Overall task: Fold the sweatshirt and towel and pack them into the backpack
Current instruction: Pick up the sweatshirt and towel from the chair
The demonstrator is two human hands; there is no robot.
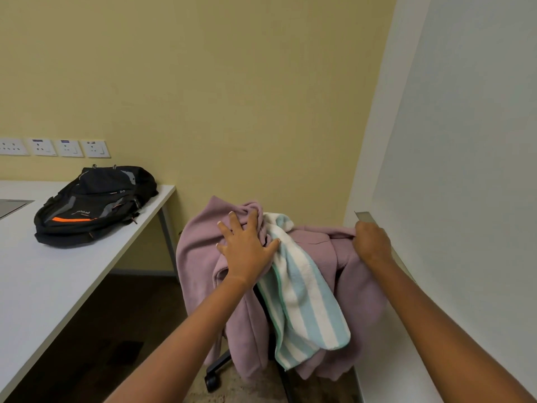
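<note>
Nearest to me, both forearms came up from the bottom edge, their elbows cut off. Between them I could make out one black caster and leg of a chair (213, 379); the seat and back were buried under cloth, so I could not tell its shape. The striped white and pale blue towel (305, 301) hung down over the front of the mauve sweatshirt (197, 257), which was draped over the chair in a heap, its sleeves and hem hard to sort out. The left hand (247, 248) lay flat on the sweatshirt's bunched top with fingers spread and released, thumb touching the towel's upper edge. The right hand (372, 242) was clenched on a ridge of the sweatshirt near the white wall; its fingertips were hidden behind the knuckles. Farther off to the left, the black backpack (93, 205) with an orange stripe lay on its side on the white table (43, 271), well apart from the chair; whether its zip was undone I could not tell. Beyond it, wall sockets (58, 147) ran off the frame's left edge.
</note>
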